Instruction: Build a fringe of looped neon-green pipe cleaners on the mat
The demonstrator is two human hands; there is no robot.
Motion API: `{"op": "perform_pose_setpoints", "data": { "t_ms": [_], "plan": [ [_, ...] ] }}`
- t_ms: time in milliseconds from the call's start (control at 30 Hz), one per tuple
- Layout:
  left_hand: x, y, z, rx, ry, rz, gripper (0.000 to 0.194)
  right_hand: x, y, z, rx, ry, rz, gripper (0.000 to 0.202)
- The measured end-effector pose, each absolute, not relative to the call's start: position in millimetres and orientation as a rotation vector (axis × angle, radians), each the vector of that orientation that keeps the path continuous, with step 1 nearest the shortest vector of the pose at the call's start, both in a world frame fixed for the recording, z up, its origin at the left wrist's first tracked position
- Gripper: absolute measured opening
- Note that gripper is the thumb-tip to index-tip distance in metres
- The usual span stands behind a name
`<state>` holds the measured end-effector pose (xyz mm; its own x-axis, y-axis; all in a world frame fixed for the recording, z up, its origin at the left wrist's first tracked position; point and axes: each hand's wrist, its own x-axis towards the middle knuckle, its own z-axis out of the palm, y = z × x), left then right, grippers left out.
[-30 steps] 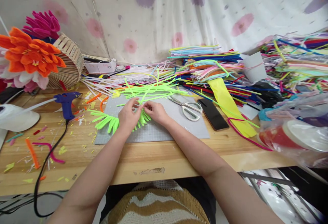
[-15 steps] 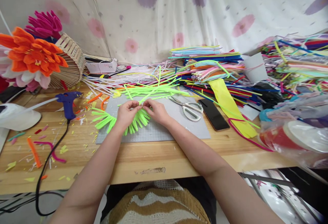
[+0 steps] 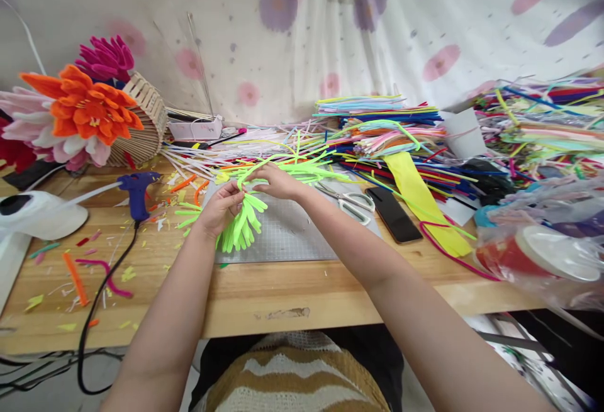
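My left hand (image 3: 221,208) is closed in a pinch on a fringe of looped neon-green pipe cleaners (image 3: 243,228). The loops fan out below its fingers, and more show on its far left side. Just above and to the right, my right hand (image 3: 276,182) bends its fingers round a green pipe cleaner at the top of the fringe; its fingertips are partly hidden. Behind both hands lies a loose pile of green pipe cleaners (image 3: 309,170). The work rests over a grey cutting mat (image 3: 292,239).
White-handled scissors (image 3: 356,201) and a phone (image 3: 394,214) lie to the right, beside a yellow ribbon (image 3: 425,201). At left are a blue glue gun (image 3: 136,195) with a black cord, scraps, and a basket (image 3: 148,113) of pipe-cleaner flowers. Bundled pipe cleaners (image 3: 377,129) line the back.
The green fringe has gathered closer together and shifted left with my left hand. My right hand has risen from its pinch beside the left hand. The view has tilted slightly.
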<state>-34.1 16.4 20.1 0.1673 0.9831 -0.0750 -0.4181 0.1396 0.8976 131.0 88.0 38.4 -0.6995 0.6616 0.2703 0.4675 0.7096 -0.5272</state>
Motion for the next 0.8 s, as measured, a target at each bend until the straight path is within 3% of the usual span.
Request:
{"op": "perform_pose_setpoints", "data": {
  "t_ms": [67,367,800],
  "plan": [
    [-35.6,17.2,20.2,0.844,0.811,1.232,0.022,130.8,89.6,49.5,-0.901,-2.574,0.631,0.015],
    [-36.3,21.8,14.6,0.863,1.036,1.274,0.030,159.2,67.6,82.6,-1.063,-2.680,0.712,0.014],
    [-18.3,20.1,15.6,1.124,1.208,1.253,0.028,187.1,56.0,53.7,-1.031,-2.609,0.848,0.018]
  ]
}}
